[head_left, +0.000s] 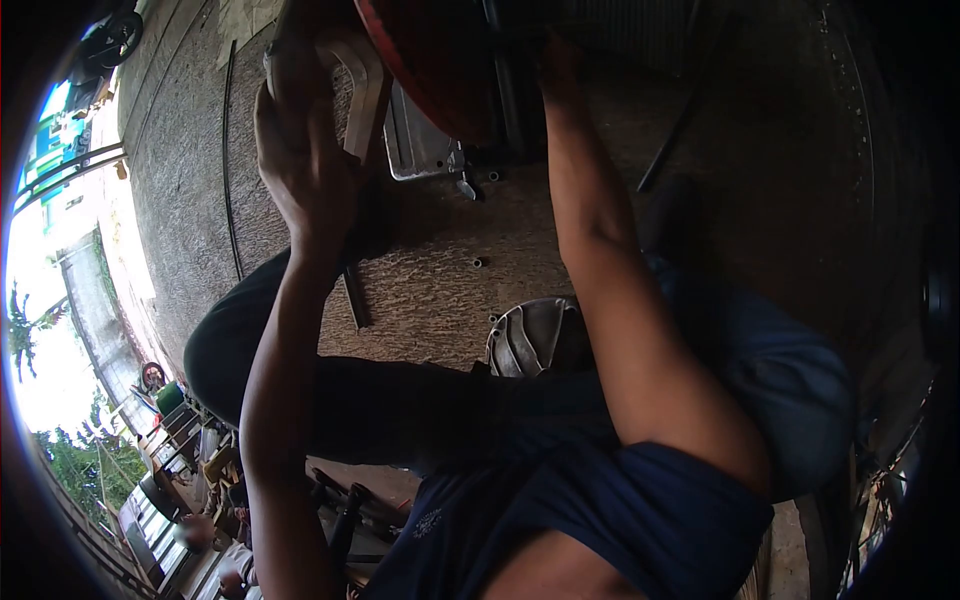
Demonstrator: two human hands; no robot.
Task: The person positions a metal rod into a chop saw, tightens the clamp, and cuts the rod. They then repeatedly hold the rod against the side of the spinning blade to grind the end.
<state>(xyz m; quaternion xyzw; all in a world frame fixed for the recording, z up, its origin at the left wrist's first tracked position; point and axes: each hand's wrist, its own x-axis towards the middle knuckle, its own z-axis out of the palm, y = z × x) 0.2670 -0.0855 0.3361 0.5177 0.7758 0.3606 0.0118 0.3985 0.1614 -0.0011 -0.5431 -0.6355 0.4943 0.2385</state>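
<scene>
My left hand (308,150) is raised at the upper left, its fingers wrapped round a rounded grey metal part (298,75) beside a bent, pale metal bar (362,95). Right of these hangs a large red curved part (425,75), cut off by the top edge. My right hand (562,60) reaches up to dark parts right of the red one; its fingers are lost in shadow. Below the red part, a metal tray (415,140) lies on the floor beside a small metal piece (466,172).
A ribbed round metal cover (530,335) rests on the floor between my legs, with small nuts (479,263) nearby. Thin rods (230,160) lie at left and right. A motorcycle (105,40) stands far upper left. Another person (235,570) is at lower left.
</scene>
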